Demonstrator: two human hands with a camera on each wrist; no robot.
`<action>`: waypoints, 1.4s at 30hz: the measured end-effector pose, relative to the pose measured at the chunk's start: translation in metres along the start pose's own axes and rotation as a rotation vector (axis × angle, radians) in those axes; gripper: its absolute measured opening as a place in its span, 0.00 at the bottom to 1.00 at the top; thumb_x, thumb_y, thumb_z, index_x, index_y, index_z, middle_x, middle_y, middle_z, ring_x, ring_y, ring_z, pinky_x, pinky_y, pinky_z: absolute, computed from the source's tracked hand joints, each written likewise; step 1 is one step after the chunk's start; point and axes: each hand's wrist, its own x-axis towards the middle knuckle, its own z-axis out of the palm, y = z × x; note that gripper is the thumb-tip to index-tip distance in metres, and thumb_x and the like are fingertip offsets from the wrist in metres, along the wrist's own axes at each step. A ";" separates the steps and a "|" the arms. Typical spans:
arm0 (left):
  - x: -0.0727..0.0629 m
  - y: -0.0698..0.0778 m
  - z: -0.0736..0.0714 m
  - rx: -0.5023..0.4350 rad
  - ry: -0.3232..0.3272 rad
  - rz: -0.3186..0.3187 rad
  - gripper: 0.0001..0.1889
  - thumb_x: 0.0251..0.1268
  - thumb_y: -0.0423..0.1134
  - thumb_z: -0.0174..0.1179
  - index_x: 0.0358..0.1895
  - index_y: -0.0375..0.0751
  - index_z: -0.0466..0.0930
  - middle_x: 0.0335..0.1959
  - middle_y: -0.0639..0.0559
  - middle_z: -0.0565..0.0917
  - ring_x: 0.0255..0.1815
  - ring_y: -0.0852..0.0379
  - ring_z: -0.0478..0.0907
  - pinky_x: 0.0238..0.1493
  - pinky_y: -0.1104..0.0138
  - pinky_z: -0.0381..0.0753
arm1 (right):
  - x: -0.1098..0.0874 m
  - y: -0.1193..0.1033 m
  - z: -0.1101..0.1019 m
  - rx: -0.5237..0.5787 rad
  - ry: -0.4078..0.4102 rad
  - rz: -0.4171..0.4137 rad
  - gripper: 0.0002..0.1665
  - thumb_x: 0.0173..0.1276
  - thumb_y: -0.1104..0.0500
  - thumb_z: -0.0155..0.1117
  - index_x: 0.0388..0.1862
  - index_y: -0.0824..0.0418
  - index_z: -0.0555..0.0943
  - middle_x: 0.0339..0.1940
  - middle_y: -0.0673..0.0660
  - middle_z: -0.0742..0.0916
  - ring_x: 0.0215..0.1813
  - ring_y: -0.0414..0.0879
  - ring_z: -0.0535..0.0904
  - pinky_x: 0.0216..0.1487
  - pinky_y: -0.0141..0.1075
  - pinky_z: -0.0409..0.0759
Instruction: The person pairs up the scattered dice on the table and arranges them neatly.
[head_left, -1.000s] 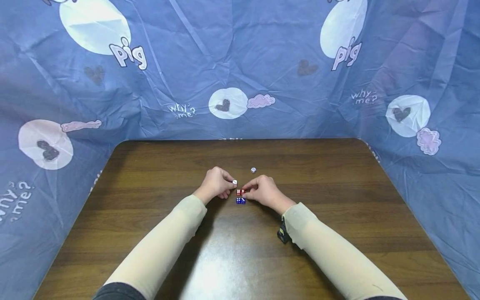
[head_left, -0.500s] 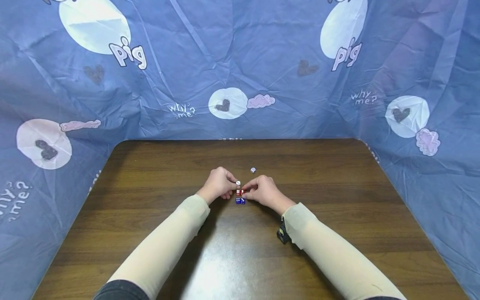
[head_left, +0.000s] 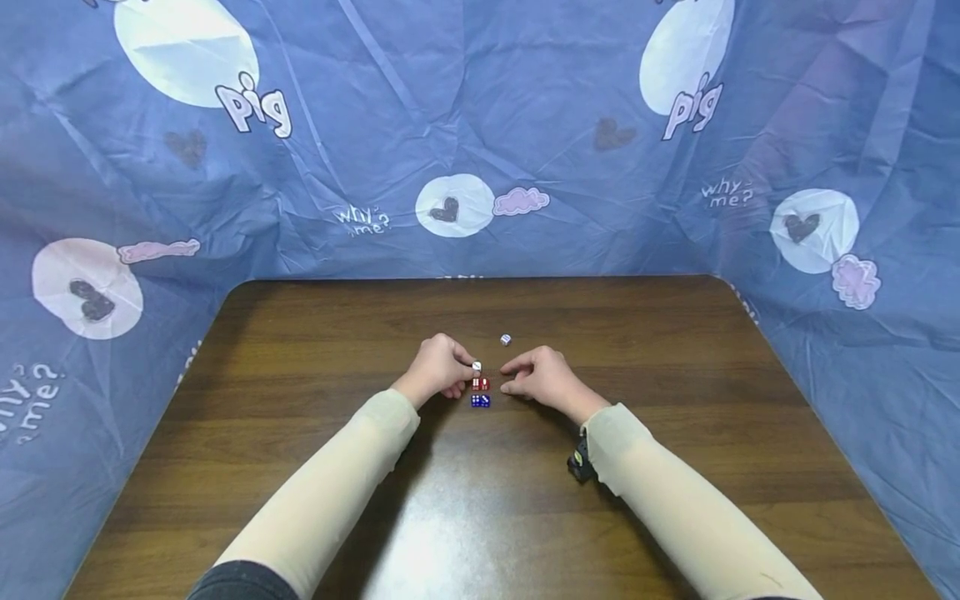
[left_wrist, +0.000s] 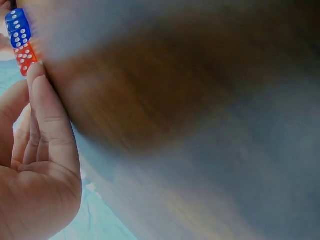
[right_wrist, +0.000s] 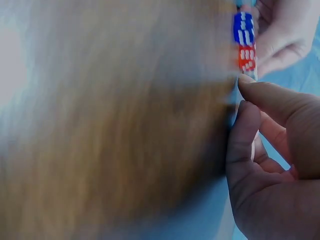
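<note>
In the head view my left hand (head_left: 438, 365) pinches a white die (head_left: 476, 367) between thumb and forefinger, just beyond a pair of red dice (head_left: 481, 384). Nearer to me lies a pair of blue dice (head_left: 481, 401), with the red ones right behind it. My right hand (head_left: 551, 382) is a little to the right of the dice, thumb and forefinger apart with nothing between them. The left wrist view has the left hand (left_wrist: 47, 130) by the blue dice (left_wrist: 19, 27) and red dice (left_wrist: 25, 59); the white die is hidden there.
A second white die (head_left: 506, 340) sits farther back on the brown wooden table (head_left: 637, 333), beyond the right hand. Blue printed cloth (head_left: 465, 108) hangs around the table's back and sides. A dark wrist device (head_left: 580, 462) is at the right cuff.
My left hand has brought the white die slightly right, behind the red dice. My right hand has let go of the red dice and moved off to the right.
</note>
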 end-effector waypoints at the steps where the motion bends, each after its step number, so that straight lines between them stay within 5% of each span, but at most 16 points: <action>1: 0.000 0.000 0.000 0.000 0.001 0.001 0.05 0.60 0.30 0.74 0.38 0.35 0.90 0.15 0.44 0.83 0.13 0.52 0.82 0.17 0.61 0.86 | 0.000 0.002 -0.003 0.023 0.000 0.011 0.16 0.61 0.58 0.80 0.48 0.60 0.90 0.20 0.48 0.86 0.23 0.41 0.81 0.26 0.33 0.79; 11: -0.001 0.001 0.001 0.006 0.002 -0.001 0.06 0.60 0.30 0.74 0.39 0.35 0.90 0.14 0.45 0.83 0.13 0.52 0.82 0.17 0.62 0.86 | 0.014 0.017 -0.016 0.237 0.090 0.094 0.25 0.62 0.57 0.79 0.55 0.66 0.86 0.24 0.56 0.88 0.23 0.44 0.83 0.26 0.35 0.86; 20: -0.004 0.001 0.000 0.008 0.007 -0.006 0.05 0.61 0.31 0.74 0.38 0.36 0.91 0.15 0.45 0.83 0.14 0.52 0.82 0.17 0.62 0.86 | 0.026 0.008 -0.011 0.233 0.219 0.147 0.29 0.63 0.49 0.78 0.58 0.63 0.85 0.23 0.57 0.88 0.21 0.44 0.83 0.24 0.33 0.83; 42: -0.002 0.000 0.001 0.001 0.004 -0.010 0.04 0.60 0.31 0.74 0.37 0.37 0.91 0.15 0.44 0.83 0.14 0.51 0.83 0.17 0.62 0.86 | 0.048 0.000 0.004 0.127 0.338 0.205 0.14 0.58 0.61 0.82 0.43 0.64 0.91 0.18 0.53 0.87 0.14 0.39 0.80 0.16 0.28 0.79</action>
